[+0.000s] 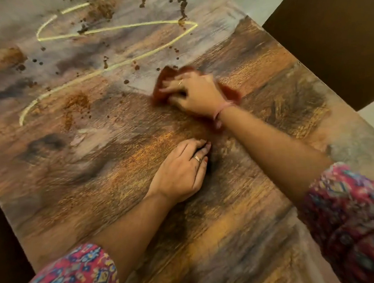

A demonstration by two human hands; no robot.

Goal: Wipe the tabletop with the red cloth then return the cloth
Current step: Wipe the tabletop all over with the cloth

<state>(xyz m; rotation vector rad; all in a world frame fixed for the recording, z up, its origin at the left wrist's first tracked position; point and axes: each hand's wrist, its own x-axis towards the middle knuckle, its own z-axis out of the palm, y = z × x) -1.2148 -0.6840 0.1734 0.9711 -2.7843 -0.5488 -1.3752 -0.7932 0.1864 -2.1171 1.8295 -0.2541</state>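
Observation:
The red cloth (166, 77) lies bunched on the wood-grain tabletop (117, 167) near its middle right. My right hand (191, 90) lies on top of it, fingers curled into the fabric, pressing it down on the wood. My left hand (183, 167) rests on the bare tabletop nearer to me, fingers bent with the tips touching the wood, holding nothing. A yellow zigzag line (113, 30) and brown crumbs and smears (76, 104) cover the far left half of the table, just beyond the cloth.
A dark brown chair or furniture piece (328, 34) stands past the table's right edge. The pale floor (260, 1) shows beyond the far corner. Another dark object (3, 240) sits at the table's left edge.

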